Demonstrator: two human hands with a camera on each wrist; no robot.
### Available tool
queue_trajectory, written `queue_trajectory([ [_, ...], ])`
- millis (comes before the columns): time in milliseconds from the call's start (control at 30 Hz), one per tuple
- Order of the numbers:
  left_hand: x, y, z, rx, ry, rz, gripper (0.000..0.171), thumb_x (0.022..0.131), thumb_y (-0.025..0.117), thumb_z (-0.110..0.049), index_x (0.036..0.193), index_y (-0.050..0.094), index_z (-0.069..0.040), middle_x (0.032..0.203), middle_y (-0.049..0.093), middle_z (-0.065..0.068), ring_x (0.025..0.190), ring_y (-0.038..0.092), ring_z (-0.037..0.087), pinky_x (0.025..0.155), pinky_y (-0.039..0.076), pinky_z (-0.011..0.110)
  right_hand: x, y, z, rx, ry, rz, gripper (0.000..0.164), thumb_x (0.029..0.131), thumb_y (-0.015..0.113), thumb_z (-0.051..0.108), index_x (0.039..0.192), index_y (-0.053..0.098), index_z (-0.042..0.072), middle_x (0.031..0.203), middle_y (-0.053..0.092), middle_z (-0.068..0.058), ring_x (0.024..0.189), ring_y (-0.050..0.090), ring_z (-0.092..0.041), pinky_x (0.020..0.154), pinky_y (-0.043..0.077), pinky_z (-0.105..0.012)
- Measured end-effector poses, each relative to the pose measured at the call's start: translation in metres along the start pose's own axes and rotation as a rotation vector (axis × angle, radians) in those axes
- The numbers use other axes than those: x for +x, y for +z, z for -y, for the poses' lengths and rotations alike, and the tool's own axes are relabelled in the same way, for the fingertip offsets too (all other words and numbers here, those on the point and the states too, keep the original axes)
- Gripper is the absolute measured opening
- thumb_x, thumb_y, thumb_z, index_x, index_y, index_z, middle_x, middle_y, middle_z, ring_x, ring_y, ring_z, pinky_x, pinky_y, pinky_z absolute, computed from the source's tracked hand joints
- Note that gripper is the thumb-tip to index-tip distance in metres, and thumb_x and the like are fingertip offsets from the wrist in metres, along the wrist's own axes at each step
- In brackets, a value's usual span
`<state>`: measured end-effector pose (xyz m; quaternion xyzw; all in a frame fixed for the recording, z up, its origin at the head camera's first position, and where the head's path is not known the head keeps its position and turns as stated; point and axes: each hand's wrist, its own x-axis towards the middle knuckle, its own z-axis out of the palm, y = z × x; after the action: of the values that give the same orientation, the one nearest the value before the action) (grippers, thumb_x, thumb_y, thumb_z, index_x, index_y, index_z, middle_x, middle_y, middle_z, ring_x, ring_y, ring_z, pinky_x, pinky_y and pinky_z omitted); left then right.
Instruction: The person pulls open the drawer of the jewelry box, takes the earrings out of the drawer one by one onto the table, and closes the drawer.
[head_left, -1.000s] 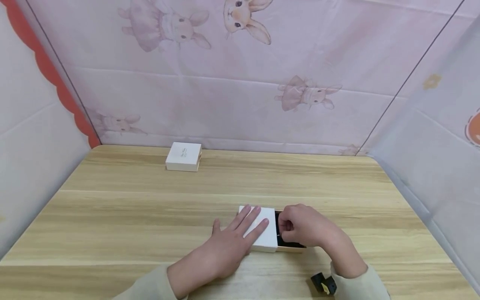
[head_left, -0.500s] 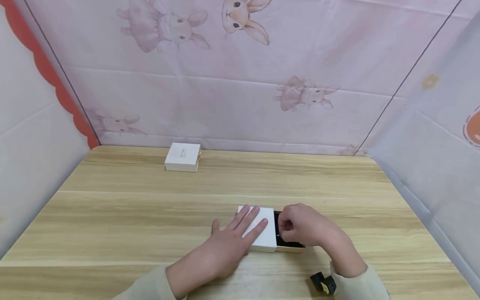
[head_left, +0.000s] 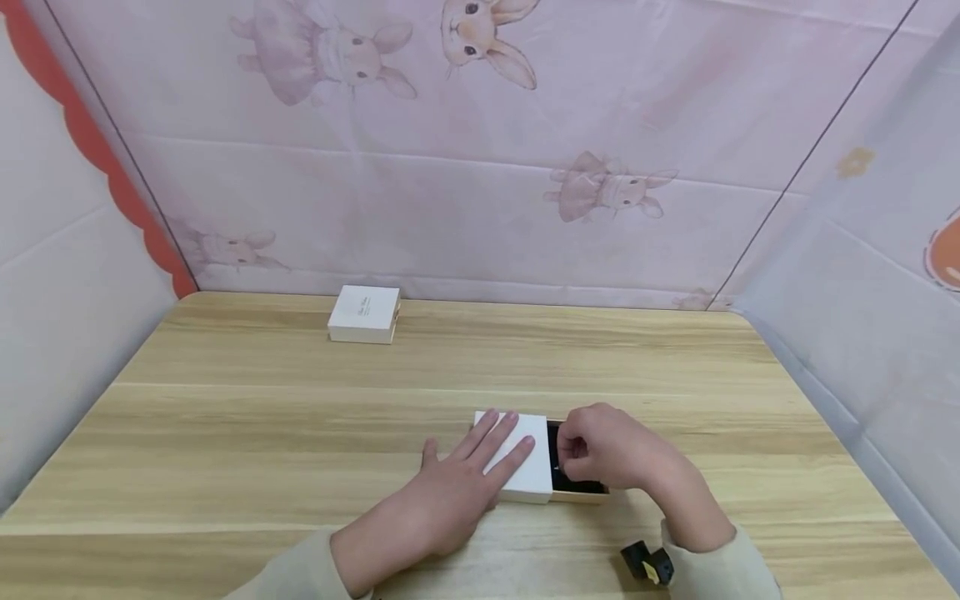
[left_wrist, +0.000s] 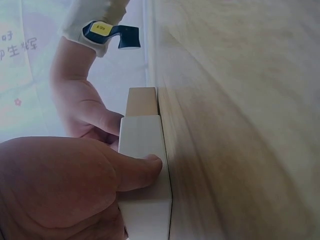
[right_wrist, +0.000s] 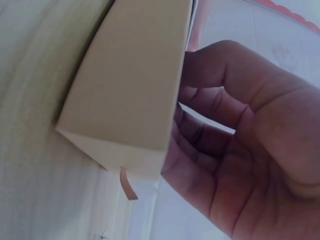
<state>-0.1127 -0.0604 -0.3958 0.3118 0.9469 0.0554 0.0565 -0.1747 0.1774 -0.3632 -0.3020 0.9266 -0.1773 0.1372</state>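
In the head view a white sliding jewelry box (head_left: 533,472) lies on the table, its tan drawer (head_left: 581,497) with black lining drawn partly out to the right. My left hand (head_left: 450,496) holds the sleeve, several fingers spread over its top. The left wrist view shows the thumb (left_wrist: 142,170) against the sleeve's near side. My right hand (head_left: 611,450) reaches over the drawer with fingers curled down into it. Its fingertips are hidden behind the drawer wall (right_wrist: 130,70) in the right wrist view. A tiny bright speck shows by the thumb; whether anything is pinched I cannot tell.
A second white box (head_left: 365,312) with small print stands at the back left of the table (head_left: 225,433). A black wrist camera with a yellow label (head_left: 647,564) sits by the right sleeve. A brown ribbon tab (right_wrist: 127,185) hangs from the drawer's end.
Both hands keep almost the same pose over the box. The whole view shifts very slightly to the left.
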Motion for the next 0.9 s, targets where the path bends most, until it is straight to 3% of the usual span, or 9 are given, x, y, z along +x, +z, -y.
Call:
queue_trajectory([
  [200,0.001,0.001,0.0,-0.003,0.006,-0.011,0.065,0.106,0.047,-0.027,0.161,0.014,-0.031,0.169,0.003,0.0,0.155,0.004,0.023,0.09,0.042,0.077,-0.001,-0.003,-0.003,0.018,-0.034,-0.011,0.024,0.08,0.068,0.006,0.067,0.06,0.024,0.066,0.054,0.013,0.061,0.049,-0.003,0.056,0.045,-0.022],
  [900,0.0,-0.001,0.0,-0.014,-0.004,0.002,0.066,0.105,0.048,-0.027,0.161,0.014,-0.031,0.169,0.003,0.0,0.155,0.004,0.023,0.092,0.04,0.077,-0.009,-0.015,-0.014,0.063,-0.034,-0.06,0.022,0.083,0.066,0.005,0.071,0.063,0.023,0.063,0.053,0.014,0.059,0.048,-0.002,0.057,0.046,-0.022],
])
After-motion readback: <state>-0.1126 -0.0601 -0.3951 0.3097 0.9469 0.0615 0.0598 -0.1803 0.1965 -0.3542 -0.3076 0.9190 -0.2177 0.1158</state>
